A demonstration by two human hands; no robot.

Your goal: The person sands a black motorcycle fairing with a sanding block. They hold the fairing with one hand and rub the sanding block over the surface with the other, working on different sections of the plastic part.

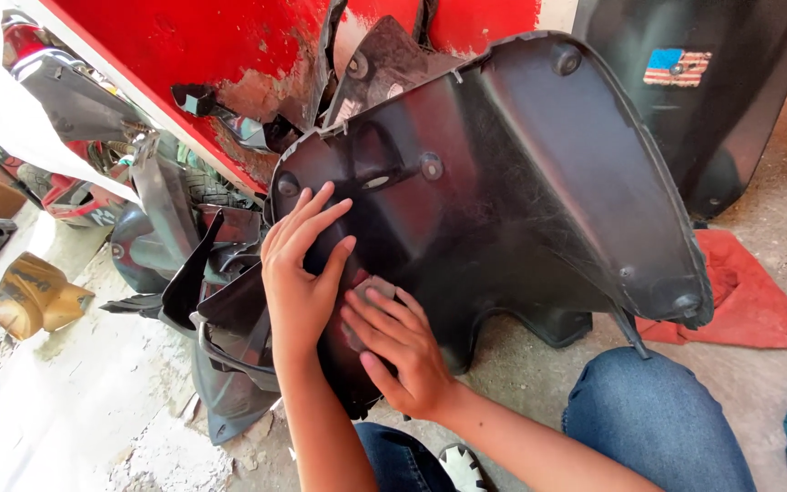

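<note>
A large black plastic scooter body panel (pixel 521 182) stands tilted in front of me, its inner side facing me. My left hand (pixel 301 264) lies flat on the panel's lower left part, fingers spread. My right hand (pixel 398 346) presses a small grey piece of sandpaper (pixel 371 288) against the panel just right of the left hand, fingers laid over it.
A red wall (pixel 193 46) with chipped paint stands behind. More black panels (pixel 220 310) are stacked at the left, another black panel (pixel 712 91) leans at the right. A red cloth (pixel 749 301) lies on the concrete floor. My jeans-clad knee (pixel 658 419) is at the bottom right.
</note>
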